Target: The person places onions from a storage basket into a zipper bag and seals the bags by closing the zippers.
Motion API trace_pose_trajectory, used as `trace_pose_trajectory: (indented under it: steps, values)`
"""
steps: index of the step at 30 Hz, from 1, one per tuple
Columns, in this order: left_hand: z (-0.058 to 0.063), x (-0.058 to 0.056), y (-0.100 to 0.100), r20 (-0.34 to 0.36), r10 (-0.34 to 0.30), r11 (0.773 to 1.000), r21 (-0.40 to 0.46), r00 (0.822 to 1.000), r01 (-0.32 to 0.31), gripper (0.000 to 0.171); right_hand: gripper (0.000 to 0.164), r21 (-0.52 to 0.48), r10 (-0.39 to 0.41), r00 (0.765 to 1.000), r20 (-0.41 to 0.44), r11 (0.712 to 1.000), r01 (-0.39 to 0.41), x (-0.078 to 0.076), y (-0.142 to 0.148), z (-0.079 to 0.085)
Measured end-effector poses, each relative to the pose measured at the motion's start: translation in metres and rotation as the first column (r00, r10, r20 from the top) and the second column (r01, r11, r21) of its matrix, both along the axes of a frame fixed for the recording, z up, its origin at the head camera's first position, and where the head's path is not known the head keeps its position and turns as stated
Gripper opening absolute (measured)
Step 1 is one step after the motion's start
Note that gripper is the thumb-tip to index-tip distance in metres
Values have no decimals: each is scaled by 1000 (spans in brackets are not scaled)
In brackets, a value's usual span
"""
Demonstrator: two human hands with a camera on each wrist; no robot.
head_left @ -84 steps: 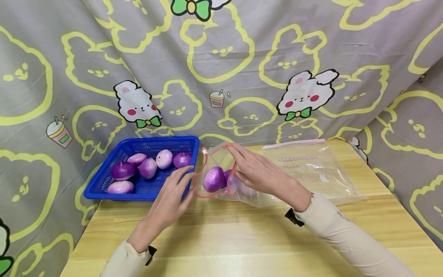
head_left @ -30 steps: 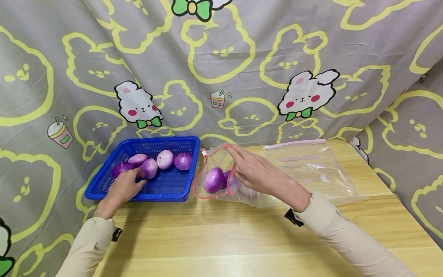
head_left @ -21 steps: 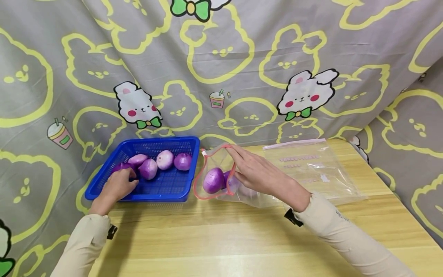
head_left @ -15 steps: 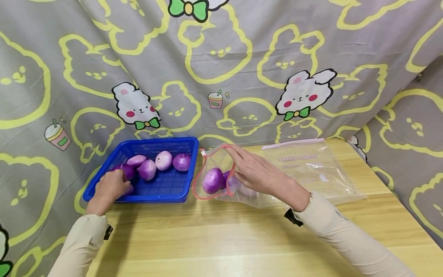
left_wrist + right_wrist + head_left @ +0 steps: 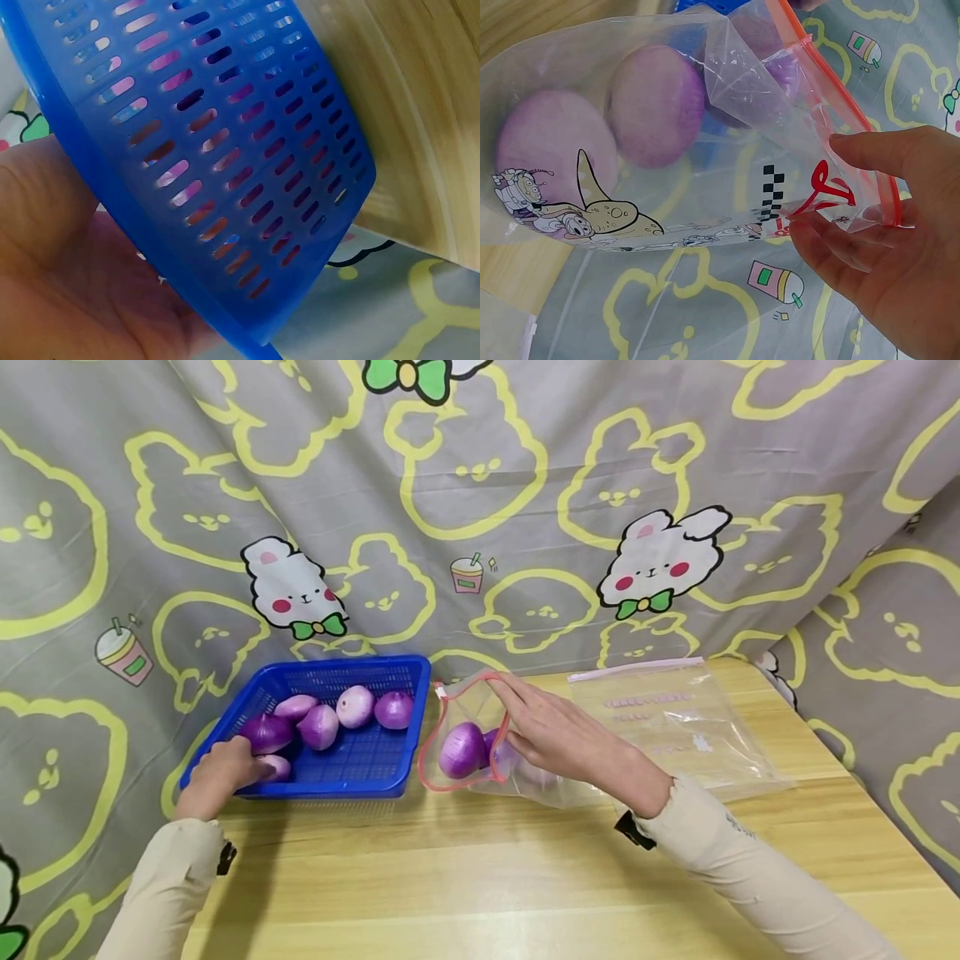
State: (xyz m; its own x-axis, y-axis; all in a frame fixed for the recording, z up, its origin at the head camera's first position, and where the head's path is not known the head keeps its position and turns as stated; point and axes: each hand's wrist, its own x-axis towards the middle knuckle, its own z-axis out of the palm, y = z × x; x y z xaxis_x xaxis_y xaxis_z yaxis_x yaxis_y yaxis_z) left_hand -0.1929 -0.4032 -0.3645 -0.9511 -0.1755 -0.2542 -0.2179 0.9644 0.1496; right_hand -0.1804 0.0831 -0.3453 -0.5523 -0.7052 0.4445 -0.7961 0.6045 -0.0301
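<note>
In the head view, my left hand (image 5: 222, 770) reaches over the near left corner of a blue plastic basket (image 5: 360, 789), thumb and fingers around a pale purple onion (image 5: 277, 767). Through the slots of the basket wall (image 5: 247, 150) the left wrist view shows bits of skin and onion; the fingertips are hidden. My right hand (image 5: 558, 731) pinches the red-edged mouth of a clear zip bag (image 5: 742, 180), keeping it agape toward the basket. A purple onion (image 5: 462, 750) lies just inside the mouth. Deeper in the bag are more onions (image 5: 656, 105).
Several other onions (image 5: 318, 727) lie in the basket. A second clear bag (image 5: 675, 718) with a pale pink zip lies flat on the wooden table (image 5: 480, 877), right of the right hand. A patterned grey curtain (image 5: 525, 552) hangs behind the table.
My left hand has left the bag mouth, gone left into the basket, and moved across the onions to the near left corner. The right hand and bag have hardly moved.
</note>
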Motion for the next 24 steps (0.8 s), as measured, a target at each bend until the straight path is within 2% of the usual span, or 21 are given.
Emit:
trace_pose_trajectory:
  steps: [4, 8, 14, 24]
  values:
    - [-3, 0, -2, 10, -6, 1000, 10, 1000, 6, 89, 70, -1, 1, 1000, -4, 1000, -1, -1, -1, -1]
    - [-3, 2, -1, -22, -11, 1000, 23, 1000, 12, 83, 70, 6, -5, 1000, 4, 1000, 5, 0, -1, -1]
    - [6, 5, 5, -57, -23, 999, 33, 998, 25, 79, 70, 4, -6, 1000, 4, 1000, 6, 0, -1, -1]
    - [14, 15, 36, -136, -74, 997, 16, 988, 77, 65, 71, 6, -6, 1000, 12, 1000, 6, 0, -2, -1]
